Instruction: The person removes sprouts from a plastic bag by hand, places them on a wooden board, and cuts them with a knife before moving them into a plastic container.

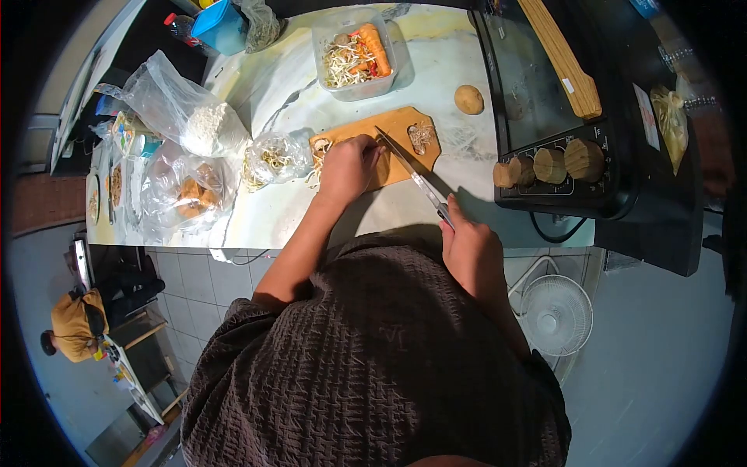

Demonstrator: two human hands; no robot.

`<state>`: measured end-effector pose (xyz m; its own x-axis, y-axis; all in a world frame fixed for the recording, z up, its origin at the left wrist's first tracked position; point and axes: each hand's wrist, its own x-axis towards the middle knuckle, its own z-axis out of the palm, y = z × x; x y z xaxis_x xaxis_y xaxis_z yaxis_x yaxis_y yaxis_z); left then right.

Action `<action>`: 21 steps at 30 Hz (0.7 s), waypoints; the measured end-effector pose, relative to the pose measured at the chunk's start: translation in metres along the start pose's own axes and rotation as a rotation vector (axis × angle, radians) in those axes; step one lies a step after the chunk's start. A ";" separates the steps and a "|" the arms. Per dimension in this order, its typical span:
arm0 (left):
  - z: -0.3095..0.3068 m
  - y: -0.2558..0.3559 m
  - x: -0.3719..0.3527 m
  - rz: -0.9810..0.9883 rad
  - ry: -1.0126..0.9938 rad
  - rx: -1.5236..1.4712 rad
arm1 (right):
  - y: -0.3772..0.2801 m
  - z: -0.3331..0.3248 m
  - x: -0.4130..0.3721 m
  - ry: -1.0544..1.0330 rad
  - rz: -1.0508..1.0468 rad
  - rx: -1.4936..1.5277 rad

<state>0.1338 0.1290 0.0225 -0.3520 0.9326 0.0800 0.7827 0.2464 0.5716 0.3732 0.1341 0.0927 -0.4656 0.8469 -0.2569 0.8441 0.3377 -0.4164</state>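
Note:
My right hand (471,251) is wrapped round the handle of a knife (421,183), whose blade slants up and left across a wooden cutting board (370,127). Over the board, my left hand (348,167) is closed, its fingertips just beside the blade. What it pinches is too small to make out. A small pile of thin trimmings (421,138) lies on the board's right end. Bean sprouts (317,159) lie at its left end, partly hidden by my left hand. Left of them sits a clear plastic bag (282,156) with more sprouts.
A clear container (352,92) holds bean sprouts and carrots behind the board. A round brown potato-like item (468,100) lies at right, near a black oven (545,198) with wooden knobs. Plastic bags (191,187) crowd the left side. A person (80,323) is in the left background.

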 end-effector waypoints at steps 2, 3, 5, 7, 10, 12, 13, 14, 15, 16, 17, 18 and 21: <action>-0.005 0.001 0.004 -0.015 -0.001 0.017 | -0.001 -0.003 -0.002 0.005 -0.004 0.002; -0.008 -0.003 0.008 -0.013 0.014 -0.027 | -0.002 -0.004 -0.003 0.007 -0.008 0.004; -0.023 -0.002 0.021 -0.071 -0.023 -0.006 | 0.000 -0.008 -0.006 0.015 0.012 -0.007; -0.038 -0.003 0.037 -0.048 0.046 -0.025 | 0.003 -0.015 -0.011 0.021 0.035 -0.018; -0.055 -0.007 0.065 0.002 0.225 0.010 | 0.007 -0.028 -0.018 0.035 0.069 -0.055; -0.062 -0.008 0.071 0.034 0.292 -0.069 | 0.011 -0.033 -0.021 0.034 0.109 -0.040; -0.067 -0.006 0.071 -0.037 0.249 0.029 | 0.012 -0.034 -0.021 0.038 0.105 -0.037; -0.071 -0.006 0.070 -0.109 0.203 0.127 | 0.012 -0.035 -0.022 0.050 0.121 0.034; -0.074 -0.012 0.067 -0.158 0.111 0.151 | 0.013 -0.036 -0.022 0.060 0.137 0.106; -0.075 -0.019 0.063 -0.158 0.109 0.156 | 0.013 -0.035 -0.021 0.059 0.137 0.111; -0.076 -0.025 0.057 -0.189 -0.047 0.232 | 0.014 -0.035 -0.021 0.059 0.142 0.123; -0.074 -0.030 0.051 -0.219 -0.204 0.307 | 0.015 -0.034 -0.020 0.059 0.148 0.136; -0.059 -0.043 0.032 -0.239 -0.295 0.418 | 0.018 -0.032 -0.017 0.054 0.118 0.119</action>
<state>0.0585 0.1327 0.0493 -0.4333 0.8574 -0.2778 0.8565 0.4876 0.1690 0.4048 0.1387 0.1178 -0.3472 0.8998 -0.2640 0.8531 0.1862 -0.4873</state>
